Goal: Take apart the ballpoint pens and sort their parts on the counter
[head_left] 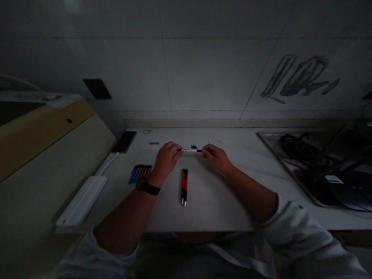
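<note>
Above the white counter point(209, 201), my left hand point(167, 159) and my right hand point(216, 157) hold a slim white and black pen point(192, 150) level between them. The left fingers pinch its thin dark end; the right fingers close on its black end. Whether the pen is in one piece I cannot tell. Just behind it lie some small dark parts point(193, 147). Two red and black pens point(184, 186) rest side by side nearer my body. Beside my left wrist is a row of several blue and red pen barrels point(138, 173), partly covered by the forearm.
A row of small springs point(154, 143) and some small white pieces point(211, 142) lie toward the wall. At left are a phone point(124, 142) and a white power strip point(83, 199) with a cord. A metal-rimmed tray point(286, 172) with dark cables stands at right.
</note>
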A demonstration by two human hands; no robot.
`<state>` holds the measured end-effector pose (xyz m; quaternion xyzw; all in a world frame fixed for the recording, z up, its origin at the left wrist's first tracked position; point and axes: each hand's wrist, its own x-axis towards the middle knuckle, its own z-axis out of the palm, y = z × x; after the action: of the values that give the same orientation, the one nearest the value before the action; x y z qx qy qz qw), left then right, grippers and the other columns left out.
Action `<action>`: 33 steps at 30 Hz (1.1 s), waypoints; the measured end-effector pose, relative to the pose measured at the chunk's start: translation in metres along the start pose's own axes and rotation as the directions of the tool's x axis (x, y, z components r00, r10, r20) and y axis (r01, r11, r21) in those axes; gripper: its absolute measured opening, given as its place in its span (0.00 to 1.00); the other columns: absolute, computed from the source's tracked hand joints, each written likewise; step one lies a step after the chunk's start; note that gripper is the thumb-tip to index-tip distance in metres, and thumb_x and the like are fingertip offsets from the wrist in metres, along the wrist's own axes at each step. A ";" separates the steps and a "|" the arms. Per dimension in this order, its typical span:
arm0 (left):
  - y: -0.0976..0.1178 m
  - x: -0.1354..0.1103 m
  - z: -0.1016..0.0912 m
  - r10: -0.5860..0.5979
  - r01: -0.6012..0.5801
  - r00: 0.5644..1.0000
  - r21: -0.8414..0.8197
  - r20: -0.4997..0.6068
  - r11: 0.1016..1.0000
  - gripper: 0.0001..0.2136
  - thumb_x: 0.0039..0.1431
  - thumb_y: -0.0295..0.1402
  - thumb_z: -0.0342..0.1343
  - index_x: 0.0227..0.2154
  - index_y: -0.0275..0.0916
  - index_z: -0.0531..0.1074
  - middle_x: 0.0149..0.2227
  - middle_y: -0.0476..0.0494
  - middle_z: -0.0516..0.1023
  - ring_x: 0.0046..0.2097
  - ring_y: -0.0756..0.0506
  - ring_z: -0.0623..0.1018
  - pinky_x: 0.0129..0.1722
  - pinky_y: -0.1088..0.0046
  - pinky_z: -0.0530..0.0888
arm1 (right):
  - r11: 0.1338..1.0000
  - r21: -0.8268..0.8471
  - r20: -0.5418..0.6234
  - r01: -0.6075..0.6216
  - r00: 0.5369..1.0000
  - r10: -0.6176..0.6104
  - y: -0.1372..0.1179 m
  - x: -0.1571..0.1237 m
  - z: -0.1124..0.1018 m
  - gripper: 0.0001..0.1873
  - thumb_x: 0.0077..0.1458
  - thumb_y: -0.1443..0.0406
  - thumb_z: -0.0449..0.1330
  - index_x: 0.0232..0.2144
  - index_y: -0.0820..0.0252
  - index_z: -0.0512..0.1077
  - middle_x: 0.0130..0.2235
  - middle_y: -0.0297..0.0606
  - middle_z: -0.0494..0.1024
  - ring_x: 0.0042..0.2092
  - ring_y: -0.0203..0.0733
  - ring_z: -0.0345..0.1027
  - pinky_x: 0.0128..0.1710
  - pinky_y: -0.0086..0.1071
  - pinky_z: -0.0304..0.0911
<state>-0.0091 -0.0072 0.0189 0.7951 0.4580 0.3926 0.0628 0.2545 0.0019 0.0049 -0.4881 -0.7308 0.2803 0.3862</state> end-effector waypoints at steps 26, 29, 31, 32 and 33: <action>-0.007 -0.001 0.006 -0.002 0.001 0.999 0.035 0.036 0.999 0.04 0.68 0.34 0.60 0.41 0.42 0.78 0.44 0.44 0.79 0.48 0.43 0.78 0.51 0.65 0.74 | 0.995 -0.095 0.097 -0.015 0.995 0.024 0.007 -0.001 0.004 0.11 0.62 0.54 0.58 0.38 0.54 0.73 0.32 0.35 0.77 0.33 0.41 0.69 0.36 0.34 0.61; -0.007 -0.002 0.007 -0.003 0.001 0.999 0.034 0.043 0.999 0.05 0.68 0.35 0.60 0.42 0.41 0.78 0.44 0.44 0.78 0.48 0.44 0.78 0.50 0.66 0.74 | 0.998 -0.065 0.071 -0.021 0.997 0.026 0.005 -0.002 0.004 0.14 0.58 0.55 0.63 0.42 0.54 0.72 0.33 0.34 0.78 0.32 0.41 0.69 0.34 0.33 0.61; -0.007 -0.002 0.007 -0.006 0.004 0.999 0.032 0.044 0.999 0.05 0.68 0.35 0.60 0.42 0.41 0.78 0.43 0.44 0.78 0.47 0.44 0.78 0.50 0.66 0.74 | 0.997 -0.082 0.098 -0.010 0.995 0.018 0.004 -0.002 0.004 0.13 0.62 0.53 0.59 0.42 0.54 0.73 0.33 0.35 0.78 0.32 0.41 0.69 0.35 0.34 0.61; -0.006 -0.002 0.007 -0.008 0.007 0.999 0.031 0.045 0.999 0.05 0.68 0.35 0.60 0.42 0.41 0.78 0.43 0.44 0.78 0.47 0.44 0.78 0.50 0.66 0.74 | 0.996 -0.094 0.109 -0.002 0.994 0.012 0.004 -0.002 0.003 0.12 0.64 0.53 0.57 0.41 0.54 0.73 0.33 0.35 0.78 0.33 0.41 0.69 0.35 0.34 0.61; -0.006 -0.002 0.006 -0.012 0.010 0.999 0.031 0.046 0.999 0.05 0.68 0.35 0.59 0.42 0.41 0.78 0.43 0.44 0.78 0.47 0.44 0.78 0.50 0.66 0.74 | 0.995 -0.101 0.114 0.003 0.993 0.009 0.004 -0.002 0.003 0.12 0.64 0.54 0.56 0.40 0.54 0.73 0.33 0.35 0.78 0.33 0.41 0.69 0.35 0.34 0.61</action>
<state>-0.0095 -0.0034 0.0108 0.8024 0.4667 0.3666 0.0632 0.2541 0.0018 -0.0009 -0.4911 -0.7643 0.2711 0.3182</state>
